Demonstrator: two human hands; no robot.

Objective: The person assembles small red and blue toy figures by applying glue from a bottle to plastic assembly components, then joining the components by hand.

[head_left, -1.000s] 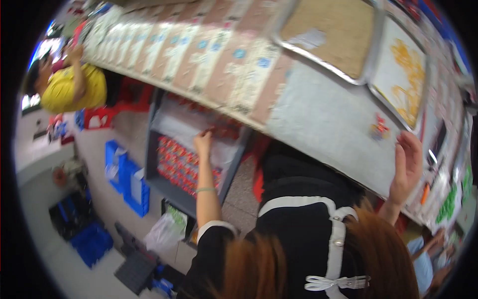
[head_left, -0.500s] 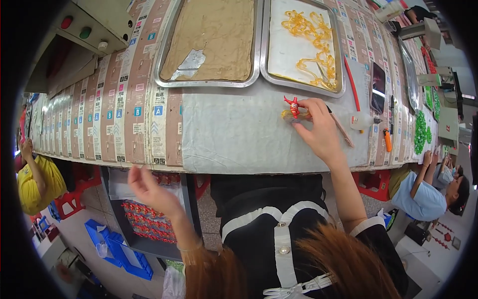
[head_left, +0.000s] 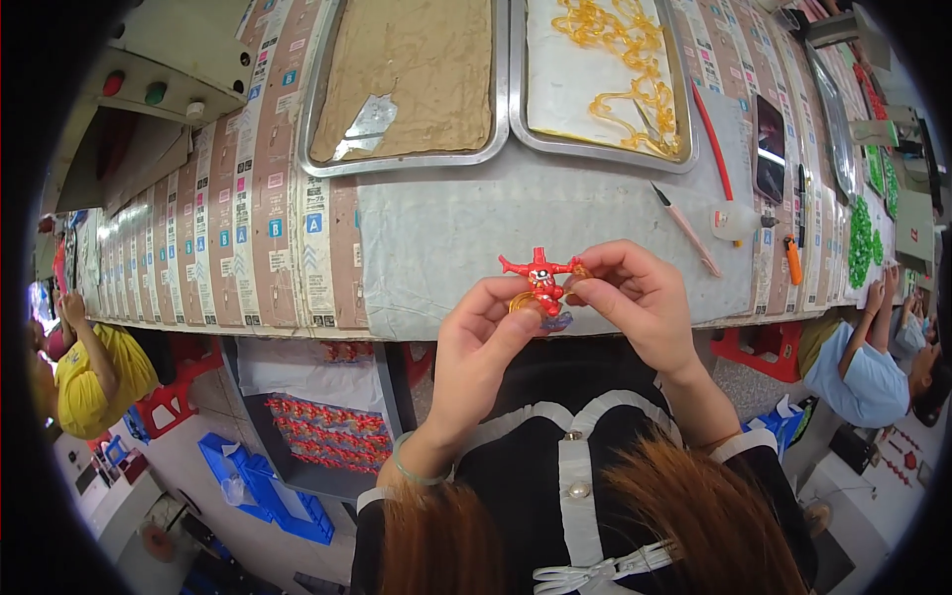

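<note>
A small red figurine (head_left: pixel 541 278) with outstretched arms and a clear bluish base is held up over the table's front edge. My left hand (head_left: pixel 478 342) pinches its lower part, where a yellow-orange translucent bit shows by the thumb. At the figurine's right arm, the fingers of my right hand (head_left: pixel 640 307) are pinched together. A tiny amber piece (head_left: pixel 579 270) shows at those fingertips; whether it is attached to the arm I cannot tell. Beyond my right hand, a pink-handled pointed tool (head_left: pixel 689 233) lies on the grey sheet (head_left: pixel 436 238).
Two metal trays stand at the back: one (head_left: pixel 397 166) filled with tan material, one (head_left: pixel 605 156) holding amber curly pieces. A red stick (head_left: pixel 712 144), phone (head_left: pixel 770 149), bottle (head_left: pixel 732 221) and orange cutter (head_left: pixel 792 262) lie right. Below left, a drawer (head_left: pixel 238 382) contains several red figurines.
The red figurine has come off the sheet toward me. My left hand has risen from beside the drawer and taken hold of it. The pink-handled tool is now uncovered.
</note>
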